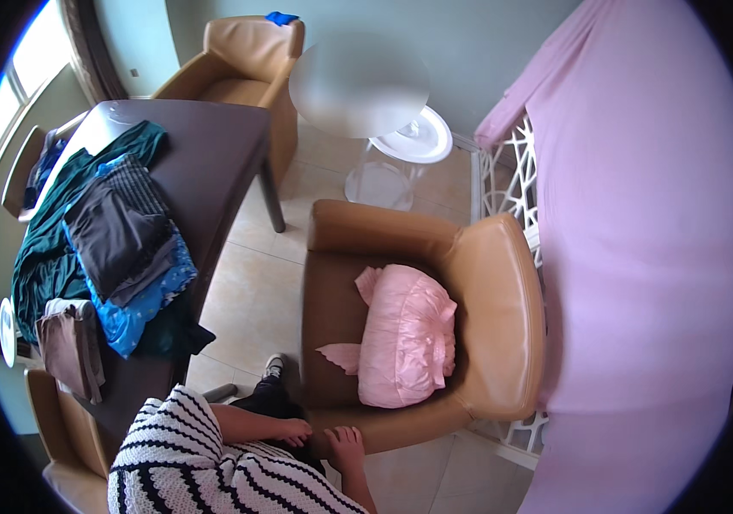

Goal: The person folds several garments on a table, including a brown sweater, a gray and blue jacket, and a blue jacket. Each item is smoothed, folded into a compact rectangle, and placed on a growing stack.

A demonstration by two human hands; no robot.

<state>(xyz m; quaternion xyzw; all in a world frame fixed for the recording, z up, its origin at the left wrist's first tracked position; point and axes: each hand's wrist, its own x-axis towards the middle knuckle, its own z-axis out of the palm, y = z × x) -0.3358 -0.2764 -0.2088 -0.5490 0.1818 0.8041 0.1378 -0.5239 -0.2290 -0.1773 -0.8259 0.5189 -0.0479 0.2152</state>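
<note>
My right hand [346, 443] rests on the near armrest of a tan leather armchair [501, 321], fingers spread and nothing in them. Close beside it, my left hand [292, 432] is at the front end of the same armrest, with loosely bent fingers and no object visible in it. On the brown chair seat [331, 302] lies a plump bundle of shiny pink fabric [398, 337]. It is gathered at the side towards the backrest, and two loose flaps stick out towards the seat front.
A dark table [225, 148] on the left bears dark green cloth [52, 257], a folded dark grey garment [116, 238] over blue patterned fabric [177, 270], and folded brown clothing [68, 347]. Behind stand another armchair [248, 51] and a round white side table [440, 135]. Pink cloth [649, 257] drapes a white lattice [514, 160].
</note>
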